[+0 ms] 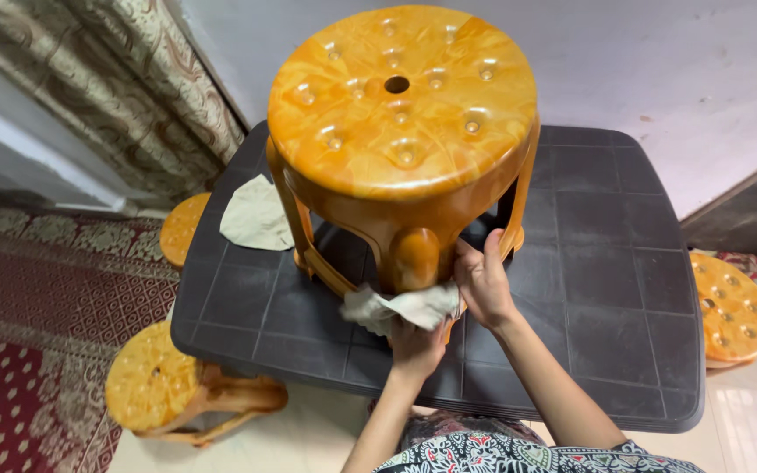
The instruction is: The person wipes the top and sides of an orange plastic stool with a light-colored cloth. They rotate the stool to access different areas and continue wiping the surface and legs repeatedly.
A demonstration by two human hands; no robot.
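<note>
Fingers: left fingers (413, 337) are bunched shut on a crumpled pale cloth (400, 308); right fingers (475, 263) are curled closed around the stool's near leg.
Floor: pale tiles (308, 438) lie in the foreground, and a red patterned carpet (37, 307) spreads out to the left.
Wall: a plain whitish wall (659, 61) rises behind the worktop, with patterned curtains (133, 79) hanging at upper left.
Worktop: a dark grey plastic worktop (606, 289) with a square grid pattern carries the stool and both cloths.
Stool: an orange, wood-grain plastic stool (400, 96) stands upright on the worktop; its round seat has a centre hole and a ring of dimples.
Other stools: one orange stool (155, 385) lies on its side on the floor at lower left, a second (181, 229) shows partly at the worktop's left edge, and a third (733, 307) sits on the floor at right.
Left hand: left hand (415, 346) presses the pale cloth against the foot of the stool's near leg (415, 258).
Right hand: right hand (484, 285) holds the stool just beside that leg, touching the cloth's right end.
Spare cloth: a second flat beige cloth (256, 217) lies on the worktop left of the stool, apart from both hands.
Clothing: black-and-white patterned fabric (501, 454) shows at the bottom edge.
</note>
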